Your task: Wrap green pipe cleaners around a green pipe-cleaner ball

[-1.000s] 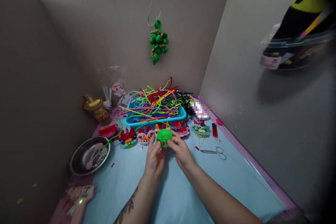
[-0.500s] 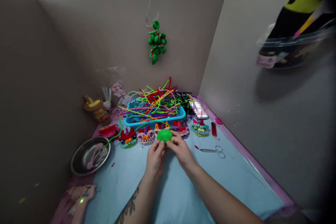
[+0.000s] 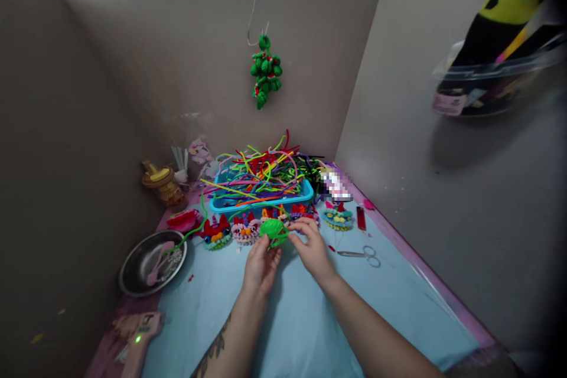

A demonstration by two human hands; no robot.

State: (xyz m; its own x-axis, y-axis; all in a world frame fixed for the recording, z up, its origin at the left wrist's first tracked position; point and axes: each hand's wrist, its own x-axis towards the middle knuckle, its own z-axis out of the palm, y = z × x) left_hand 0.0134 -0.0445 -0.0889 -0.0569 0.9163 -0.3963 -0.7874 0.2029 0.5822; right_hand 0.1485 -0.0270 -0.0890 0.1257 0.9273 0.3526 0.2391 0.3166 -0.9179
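A bright green coiled pipe-cleaner piece (image 3: 271,228), rounded on top with loose green strands at its right side, is held above the blue table cover. My left hand (image 3: 259,270) grips its lower left edge between thumb and fingers. At the right edge, my right hand (image 3: 315,253) is closed in a pinch on a green strand of the piece. Just behind my hands stands a row of small colourful pipe-cleaner figures, among them a pink one (image 3: 246,230), a red-topped one (image 3: 215,233) and a teal one (image 3: 337,217).
A blue basket (image 3: 261,205) heaped with pipe cleaners stands at the back. Scissors (image 3: 359,254) lie to the right. At the left are a metal bowl (image 3: 128,266) with a pink scoop, and a pink glue gun (image 3: 140,336). Grey panels (image 3: 199,59) enclose the table.
The green piece has shifted slightly left and tilted, showing loose strands at its right. My right hand has moved from its front to its right edge; my left hand keeps hold.
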